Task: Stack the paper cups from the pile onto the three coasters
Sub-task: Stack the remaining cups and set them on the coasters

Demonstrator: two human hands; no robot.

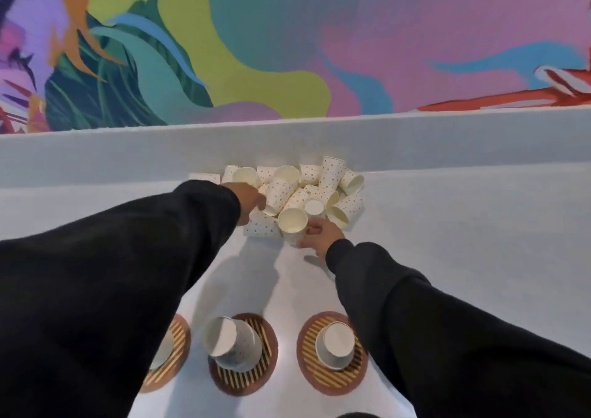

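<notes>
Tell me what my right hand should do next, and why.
Probably lift the cup your right hand grips out of the pile and carry it to the right coaster, which lies nearest that arm.

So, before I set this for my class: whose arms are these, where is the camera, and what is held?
It is one picture, from a camera on a person's head, looking down at their own black-sleeved arms; no machine. On the pale table a pile of dotted paper cups lies by the back ledge. Nearer, the middle coaster and right coaster bear upturned cups; a sleeve half hides the left coaster. The right hand grips one cup at the pile's front. The left hand reaches into the pile; its grip is unclear.
</notes>
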